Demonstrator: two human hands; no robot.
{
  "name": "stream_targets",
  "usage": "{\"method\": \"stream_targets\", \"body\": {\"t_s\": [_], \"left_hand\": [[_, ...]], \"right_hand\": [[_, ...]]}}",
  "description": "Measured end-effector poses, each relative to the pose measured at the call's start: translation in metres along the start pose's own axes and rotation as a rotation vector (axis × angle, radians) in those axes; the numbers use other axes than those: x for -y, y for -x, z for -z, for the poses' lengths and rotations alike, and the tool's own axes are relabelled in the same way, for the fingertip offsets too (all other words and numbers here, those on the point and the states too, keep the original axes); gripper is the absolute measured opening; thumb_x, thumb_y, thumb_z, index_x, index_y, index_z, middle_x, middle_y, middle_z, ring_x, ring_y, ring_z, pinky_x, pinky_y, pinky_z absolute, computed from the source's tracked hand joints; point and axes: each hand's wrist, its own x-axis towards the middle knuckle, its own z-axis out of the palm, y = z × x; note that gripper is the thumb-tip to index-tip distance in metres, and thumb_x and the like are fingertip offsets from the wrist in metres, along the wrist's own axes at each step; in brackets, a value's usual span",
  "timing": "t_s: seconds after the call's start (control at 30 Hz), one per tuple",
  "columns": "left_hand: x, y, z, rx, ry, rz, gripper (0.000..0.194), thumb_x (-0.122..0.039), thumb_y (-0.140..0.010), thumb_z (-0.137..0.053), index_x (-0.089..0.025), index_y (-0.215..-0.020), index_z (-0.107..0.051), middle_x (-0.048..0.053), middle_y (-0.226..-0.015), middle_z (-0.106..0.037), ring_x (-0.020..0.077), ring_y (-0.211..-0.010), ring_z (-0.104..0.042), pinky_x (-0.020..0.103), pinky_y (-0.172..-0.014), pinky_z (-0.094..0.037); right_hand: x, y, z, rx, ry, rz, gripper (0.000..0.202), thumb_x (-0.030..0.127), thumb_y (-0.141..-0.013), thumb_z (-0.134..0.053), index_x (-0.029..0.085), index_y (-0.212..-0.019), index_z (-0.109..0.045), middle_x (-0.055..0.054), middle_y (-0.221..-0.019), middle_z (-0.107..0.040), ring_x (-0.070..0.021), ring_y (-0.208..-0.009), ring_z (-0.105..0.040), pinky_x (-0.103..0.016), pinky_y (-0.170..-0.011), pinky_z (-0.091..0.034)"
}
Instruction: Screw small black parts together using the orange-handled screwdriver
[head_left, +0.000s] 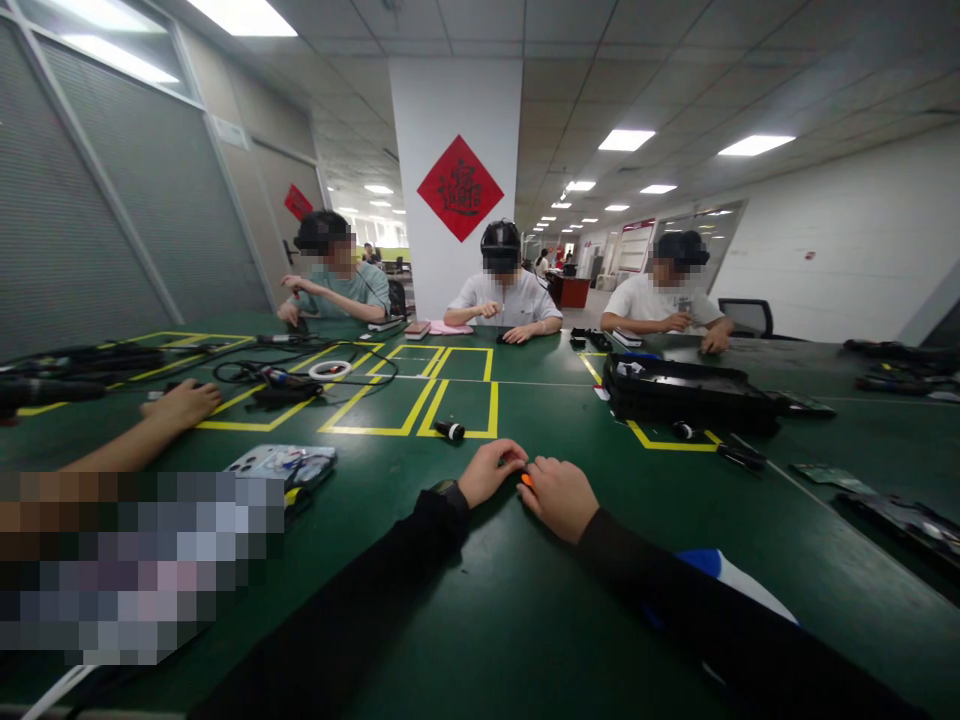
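Note:
My left hand point(491, 470), in a black sleeve with a dark band at the wrist, rests low over the green table. Its fingers are pinched together and meet the fingertips of my right hand. My right hand point(562, 497) is curled closed around a small thing with an orange part point(527, 481) showing under the fingers; the rest is hidden, so its kind is unclear. Whatever the left fingertips hold is covered. Just beyond my hands lies a short black cylinder with a white band point(450, 431), apart from them.
Yellow tape boxes point(457, 382) mark the green table point(480, 620). A black open case point(690, 390) stands right; black cables point(300, 380) and a white tape roll point(330, 370) lie left. A co-worker's hand point(184, 402) reaches in from the left. Several people sit around the table.

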Motion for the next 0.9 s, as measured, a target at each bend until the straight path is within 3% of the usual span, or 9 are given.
{"method": "stream_targets", "body": {"t_s": [0.17, 0.27, 0.5, 0.67, 0.77, 0.9], "left_hand": [[-0.002, -0.002, -0.005, 0.062, 0.036, 0.052, 0.024, -0.033, -0.079, -0.048, -0.013, -0.084, -0.061, 0.003, -0.076, -0.063, 0.0123, -0.070, -0.055, 0.023, -0.068, -0.042], [-0.003, -0.002, -0.004, 0.068, 0.038, 0.052, 0.028, -0.036, -0.080, -0.046, -0.012, -0.082, -0.060, 0.003, -0.076, -0.062, 0.0128, -0.071, -0.055, 0.023, -0.067, -0.042], [-0.005, -0.003, -0.001, 0.114, 0.092, 0.068, 0.030, -0.037, -0.081, -0.044, -0.011, -0.081, -0.059, 0.004, -0.078, -0.062, 0.0128, -0.073, -0.054, 0.024, -0.069, -0.042], [-0.008, -0.001, -0.002, 0.157, 0.033, 0.030, 0.032, -0.038, -0.082, -0.042, -0.012, -0.081, -0.060, 0.004, -0.079, -0.062, 0.0127, -0.074, -0.054, 0.024, -0.071, -0.041], [-0.013, 0.002, -0.002, 0.196, -0.036, -0.024, 0.033, -0.039, -0.084, -0.037, -0.014, -0.089, -0.059, 0.004, -0.084, -0.062, 0.0127, -0.077, -0.054, 0.024, -0.073, -0.041], [-0.021, 0.004, -0.002, 0.236, -0.208, -0.125, 0.028, -0.038, -0.082, -0.042, -0.017, -0.091, -0.059, 0.004, -0.088, -0.061, 0.0144, -0.083, -0.053, 0.025, -0.077, -0.039]], "right_hand": [[-0.018, -0.005, -0.001, -0.203, -0.321, -0.096, 0.023, 0.038, -0.085, -0.040, 0.019, -0.090, -0.053, -0.004, -0.086, -0.057, -0.0154, -0.078, -0.052, -0.026, -0.067, -0.040], [-0.026, -0.009, -0.005, -0.248, -0.416, -0.054, 0.018, 0.036, -0.083, -0.044, 0.022, -0.085, -0.054, -0.004, -0.083, -0.058, -0.0172, -0.079, -0.052, -0.029, -0.069, -0.042], [-0.026, -0.011, 0.000, -0.267, -0.310, 0.069, 0.018, 0.027, -0.085, -0.039, 0.023, -0.086, -0.056, -0.005, -0.088, -0.058, -0.0199, -0.086, -0.050, -0.033, -0.074, -0.040], [-0.029, -0.014, 0.018, -0.122, -0.142, 0.242, 0.018, 0.019, -0.085, -0.036, 0.019, -0.090, -0.053, -0.007, -0.094, -0.056, -0.0194, -0.087, -0.047, -0.032, -0.077, -0.036], [-0.059, -0.012, 0.026, -0.068, -0.080, 0.210, 0.017, 0.018, -0.085, -0.036, 0.017, -0.091, -0.052, -0.007, -0.091, -0.056, -0.0189, -0.083, -0.048, -0.031, -0.076, -0.035], [-0.144, 0.018, 0.026, -0.114, 0.010, -0.085, 0.018, 0.020, -0.084, -0.036, 0.016, -0.093, -0.050, -0.008, -0.091, -0.055, -0.0203, -0.083, -0.048, -0.033, -0.076, -0.034]]}}
